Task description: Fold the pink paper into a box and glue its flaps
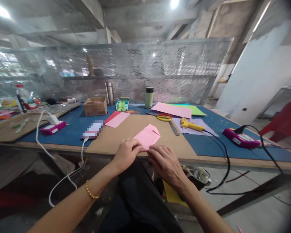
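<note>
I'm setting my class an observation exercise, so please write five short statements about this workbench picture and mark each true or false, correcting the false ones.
1. The left hand and right hand both touch the folded pink paper. True.
2. The yellow glue gun lies on red paper. False: the glue gun lies on the pale purple paper.
3. A beaded bracelet is worn on the left wrist. True.
4. The pale green tumbler stands to the left of the small cardboard box. False: the tumbler stands to the right of the box.
5. The silver flask stands upright. True.
</note>
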{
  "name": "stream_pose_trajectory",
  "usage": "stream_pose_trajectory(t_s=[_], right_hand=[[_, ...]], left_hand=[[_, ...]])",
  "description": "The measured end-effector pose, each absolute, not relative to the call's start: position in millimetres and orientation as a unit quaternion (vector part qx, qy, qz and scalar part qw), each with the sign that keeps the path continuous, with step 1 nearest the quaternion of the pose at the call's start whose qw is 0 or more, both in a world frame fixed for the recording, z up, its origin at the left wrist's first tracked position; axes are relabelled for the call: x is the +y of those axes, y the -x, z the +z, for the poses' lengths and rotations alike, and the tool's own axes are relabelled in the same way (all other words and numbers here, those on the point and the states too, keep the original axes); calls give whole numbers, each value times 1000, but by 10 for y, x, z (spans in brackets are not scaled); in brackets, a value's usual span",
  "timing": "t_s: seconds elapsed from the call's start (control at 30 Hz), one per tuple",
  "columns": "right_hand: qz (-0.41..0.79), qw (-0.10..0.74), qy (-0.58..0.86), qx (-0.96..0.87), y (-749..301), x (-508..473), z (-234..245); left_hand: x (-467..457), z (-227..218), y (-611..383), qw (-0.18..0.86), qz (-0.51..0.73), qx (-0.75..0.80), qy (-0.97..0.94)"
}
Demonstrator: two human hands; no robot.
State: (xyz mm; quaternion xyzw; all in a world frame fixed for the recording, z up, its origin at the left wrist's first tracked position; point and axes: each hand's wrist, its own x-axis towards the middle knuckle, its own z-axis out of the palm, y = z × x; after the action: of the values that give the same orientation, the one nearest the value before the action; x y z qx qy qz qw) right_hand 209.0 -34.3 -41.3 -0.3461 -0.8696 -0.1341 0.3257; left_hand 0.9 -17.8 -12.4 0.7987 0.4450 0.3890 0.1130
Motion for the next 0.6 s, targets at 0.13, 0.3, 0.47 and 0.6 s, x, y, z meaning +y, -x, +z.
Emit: stream_pose_trajectory(t_s=[0.13, 0.3, 0.47, 0.6], right_hand=[[-132, 341, 343, -865, -2081, -347, -432], [-134, 351, 348, -859, -2062, -359, -433], [-150, 333, 358, -859, -2052, -361, -417], [-158, 337, 348, -861, -2059, -353, -434]], left_hand=[[-117, -67, -105, 104, 363, 497, -781], [-87, -99, -174, 64, 340, 527, -777], [-88, -126, -161, 56, 329, 524, -784], [-85, -125, -151, 68, 332, 520, -784]])
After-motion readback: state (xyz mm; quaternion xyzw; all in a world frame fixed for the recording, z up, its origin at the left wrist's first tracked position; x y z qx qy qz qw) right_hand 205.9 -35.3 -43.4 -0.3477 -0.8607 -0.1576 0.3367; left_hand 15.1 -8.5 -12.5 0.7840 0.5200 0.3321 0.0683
